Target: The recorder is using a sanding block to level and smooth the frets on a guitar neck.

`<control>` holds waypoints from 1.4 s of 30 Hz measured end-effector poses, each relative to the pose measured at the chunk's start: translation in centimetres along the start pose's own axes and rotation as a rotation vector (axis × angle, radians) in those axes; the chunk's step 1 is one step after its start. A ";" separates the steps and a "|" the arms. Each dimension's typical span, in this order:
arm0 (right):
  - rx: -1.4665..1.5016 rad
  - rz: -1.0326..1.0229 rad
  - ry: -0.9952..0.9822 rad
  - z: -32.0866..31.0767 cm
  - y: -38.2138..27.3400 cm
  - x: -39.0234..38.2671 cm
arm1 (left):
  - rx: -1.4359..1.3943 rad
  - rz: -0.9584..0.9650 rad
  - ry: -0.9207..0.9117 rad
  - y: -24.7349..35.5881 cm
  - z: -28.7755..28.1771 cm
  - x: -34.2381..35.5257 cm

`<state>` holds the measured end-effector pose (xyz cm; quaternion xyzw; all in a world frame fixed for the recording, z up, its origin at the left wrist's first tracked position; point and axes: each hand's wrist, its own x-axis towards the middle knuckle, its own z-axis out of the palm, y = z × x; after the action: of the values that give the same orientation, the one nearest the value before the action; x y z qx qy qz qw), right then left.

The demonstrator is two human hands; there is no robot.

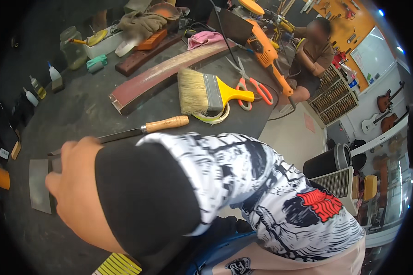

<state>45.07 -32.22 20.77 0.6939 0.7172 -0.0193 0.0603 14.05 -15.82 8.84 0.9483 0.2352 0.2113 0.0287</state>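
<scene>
My right hand (pixel 80 192) reaches across the bench at the left, its fingers curled and slightly blurred. A grey piece shows between them, but what they hold is mostly hidden. Just beyond the hand lies a file (pixel 124 134) with a wooden handle; the far end of its dark blade runs behind the fingers. Beside the fingertips rests a flat grey metal plate (pixel 40 185). A wide brush (pixel 211 91) with a yellow handle lies farther right on a roll of tape (pixel 215 117), next to orange-handled scissors (pixel 250 85). My left hand is out of view.
A long curved reddish wooden piece (pixel 165 73) crosses the dark bench (pixel 96 98). Behind it are an orange power tool (pixel 266 50), a pink cloth (pixel 209 39) and a glass jar (pixel 73 50). Small bottles (pixel 37 87) line the left. Another person (pixel 314 55) sits beyond the bench.
</scene>
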 end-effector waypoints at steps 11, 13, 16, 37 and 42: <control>0.663 -0.139 0.426 3.1 -1.2 4.9 | -0.109 0.029 0.339 -0.8 2.8 1.1; 0.663 -0.241 0.433 4.8 -0.3 6.0 | -0.085 -0.011 0.361 0.1 1.2 1.3; 0.651 -0.426 0.570 6.8 -2.6 6.9 | -0.035 -0.010 0.415 0.1 1.0 0.9; 0.554 -0.603 0.513 6.9 -5.3 5.8 | -0.069 -0.006 0.429 0.7 2.4 1.3; 0.494 -0.653 0.507 7.0 -5.7 5.1 | -0.056 -0.001 0.424 1.0 2.5 1.4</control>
<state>39.67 -28.12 12.94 0.4088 0.8637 -0.0372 -0.2925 16.67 -15.96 7.27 0.8812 0.2306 0.4126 0.0052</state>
